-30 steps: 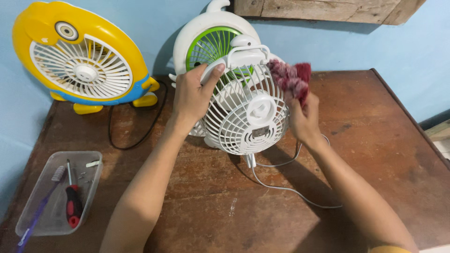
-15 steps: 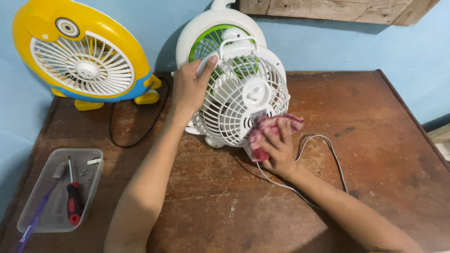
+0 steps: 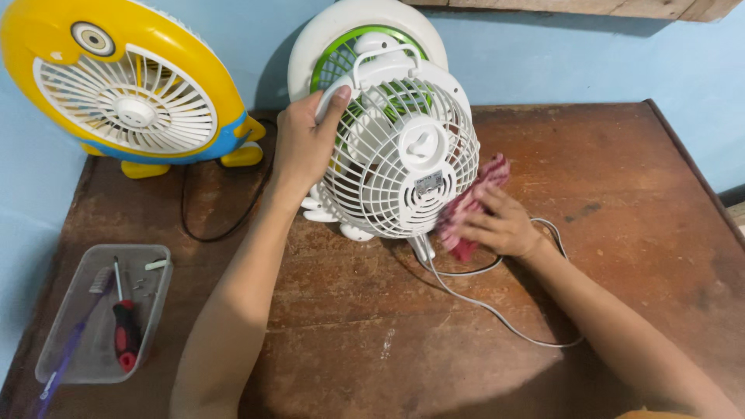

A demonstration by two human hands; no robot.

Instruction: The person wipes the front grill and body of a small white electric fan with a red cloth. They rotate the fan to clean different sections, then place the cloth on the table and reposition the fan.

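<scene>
A: Noting the step: the right hand [image 3: 497, 225] is pressing a red-and-pink cloth [image 3: 469, 206] against the lower right edge of the white fan [image 3: 400, 159]. The left hand [image 3: 304, 143] is gripping the grille's upper left rim, thumb hooked over the top near the carry handle.

B: Advice for doing it well?

A: In my judgement, keeping that left-hand grip firm is what matters, since the fan is standing upright on small feet and could be rocking under the wiping pressure. Working the cloth along the curve of the bars, rather than across them, is probably lifting dust better. The white cord [image 3: 497, 310] is trailing below the right wrist toward the lower right, so it is worth watching for snags.

B: Where is the fan sitting relative to the hands?

A: Centre of the frame, slightly above the middle, on the brown wooden table [image 3: 621, 194]. It is standing between the two hands, touching both: left hand on its left rim, cloth-holding right hand at its lower right.

B: Anything around it?

A: A green-and-white fan [image 3: 341, 46] is standing just behind it, a yellow fan [image 3: 116, 85] is sitting at upper left, and a clear tray [image 3: 159, 260] with a red-handled screwdriver [image 3: 124, 334] is lying at lower left.
</scene>
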